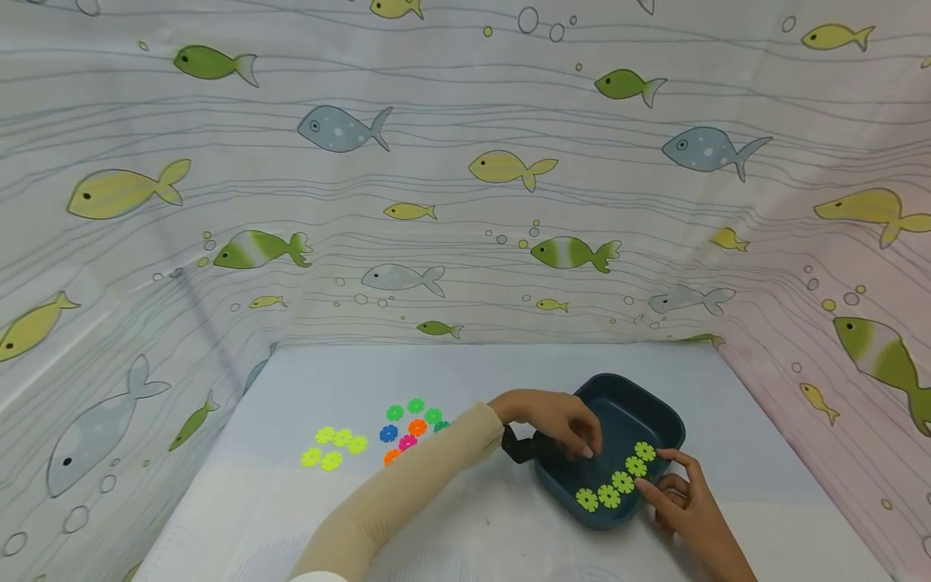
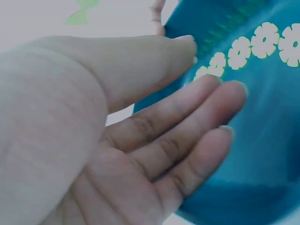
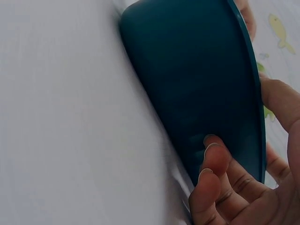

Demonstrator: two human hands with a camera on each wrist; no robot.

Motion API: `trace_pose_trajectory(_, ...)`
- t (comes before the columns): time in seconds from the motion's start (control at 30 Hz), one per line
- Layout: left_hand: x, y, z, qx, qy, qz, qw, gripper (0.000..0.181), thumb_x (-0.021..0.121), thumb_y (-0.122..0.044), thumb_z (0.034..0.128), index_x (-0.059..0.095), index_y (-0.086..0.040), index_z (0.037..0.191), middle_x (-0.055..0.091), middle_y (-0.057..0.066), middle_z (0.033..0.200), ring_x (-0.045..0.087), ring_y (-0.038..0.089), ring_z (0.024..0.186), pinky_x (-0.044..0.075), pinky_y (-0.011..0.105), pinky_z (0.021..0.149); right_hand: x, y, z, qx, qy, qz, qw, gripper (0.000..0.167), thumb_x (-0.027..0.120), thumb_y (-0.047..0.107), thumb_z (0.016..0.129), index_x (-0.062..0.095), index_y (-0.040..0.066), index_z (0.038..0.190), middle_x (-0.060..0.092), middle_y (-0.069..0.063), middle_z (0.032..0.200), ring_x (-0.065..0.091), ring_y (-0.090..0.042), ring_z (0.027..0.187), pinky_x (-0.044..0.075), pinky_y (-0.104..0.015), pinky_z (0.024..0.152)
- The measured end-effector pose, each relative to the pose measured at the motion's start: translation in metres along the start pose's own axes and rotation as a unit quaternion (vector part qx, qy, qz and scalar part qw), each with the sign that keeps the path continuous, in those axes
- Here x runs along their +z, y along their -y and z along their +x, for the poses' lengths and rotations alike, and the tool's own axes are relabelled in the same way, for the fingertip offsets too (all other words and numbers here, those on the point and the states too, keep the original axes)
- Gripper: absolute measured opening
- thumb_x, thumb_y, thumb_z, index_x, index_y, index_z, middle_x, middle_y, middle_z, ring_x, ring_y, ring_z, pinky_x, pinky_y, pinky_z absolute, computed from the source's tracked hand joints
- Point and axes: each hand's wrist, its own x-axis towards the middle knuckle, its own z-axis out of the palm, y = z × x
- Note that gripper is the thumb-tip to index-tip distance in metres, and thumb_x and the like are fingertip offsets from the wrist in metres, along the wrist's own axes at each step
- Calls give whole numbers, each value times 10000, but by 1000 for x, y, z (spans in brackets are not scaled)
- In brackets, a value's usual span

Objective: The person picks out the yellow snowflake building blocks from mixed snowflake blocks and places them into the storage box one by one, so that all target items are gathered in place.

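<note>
A dark blue-green square tray (image 1: 618, 424) sits toward the right of the table. Several yellow flower-shaped discs (image 1: 622, 482) lie in a curved row inside it, along the near right side. My left hand (image 1: 556, 416) hovers over the tray's left part, fingers loosely bent. The left wrist view shows thumb and fingers (image 2: 187, 122) apart, nothing visible between them. At the tray's right side my right hand (image 1: 687, 505) grips the rim. In the right wrist view, several of its fingertips (image 3: 216, 159) press against the outer wall.
Left of the tray, a cluster of yellow discs (image 1: 342, 437) lies on the white table (image 1: 247, 501). Beside it are green, blue, pink and orange discs (image 1: 417, 428), partly hidden by my left sleeve (image 1: 407, 485). A fish-patterned sheet (image 1: 465, 242) stands around the table's back and sides.
</note>
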Motion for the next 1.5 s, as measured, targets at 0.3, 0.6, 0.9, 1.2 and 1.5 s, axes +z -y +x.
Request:
trace_pose_trajectory(0.3, -5, 9, -33, 224, -723, -256, 9968, 196, 633, -186, 1042, 702, -75, 1187, 709, 148, 1070, 670, 139, 804, 571, 355, 733, 1, 0, -2, -7, -60, -114, 9999, 717, 718, 297, 987, 215, 177, 1484, 630, -166, 917, 556, -244, 573, 493, -379, 496)
trace_pose_trajectory(0.6, -3, 25, -64, 249, -1127, -451, 9923, 266, 635, -198, 1040, 671, -30, 1243, 700, 165, 1006, 657, 404, 873, 553, 520, 781, 0, -1, -3, -107, -46, -186, 9998, 706, 700, 301, 1000, 211, 171, 1492, 625, -160, 913, 559, -254, 578, 492, -379, 505)
trace_pose_trajectory(0.9, 1, 44, -92, 179, -1469, -440, 9880, 243, 652, -275, 1030, 695, -128, 1219, 702, 165, 1041, 662, 417, 897, 567, 405, 759, 0, -2, -1, -120, -27, -211, 9997, 705, 697, 310, 1002, 208, 179, 1493, 627, -161, 900, 555, -255, 567, 492, -379, 500)
trace_pose_trajectory(1.2, 10, 62, -127, -159, -1883, -541, 9805, 237, 645, -319, 1028, 694, -175, 1211, 699, 186, 1097, 684, 373, 904, 574, 478, 823, 1, -2, 0, -110, -24, -240, 9996, 706, 703, 307, 998, 208, 169, 1483, 630, -156, 897, 552, -242, 565, 489, -376, 498)
trace_pose_trajectory(1.5, 14, 78, -160, -437, -2277, -631, 9707, 325, 627, -286, 1044, 668, -55, 1269, 694, 154, 1142, 695, 363, 918, 574, 509, 844, 0, 0, 1, -5, 18, -138, 9999, 729, 713, 313, 991, 194, 176, 1484, 625, -152, 908, 543, -241, 579, 482, -383, 499)
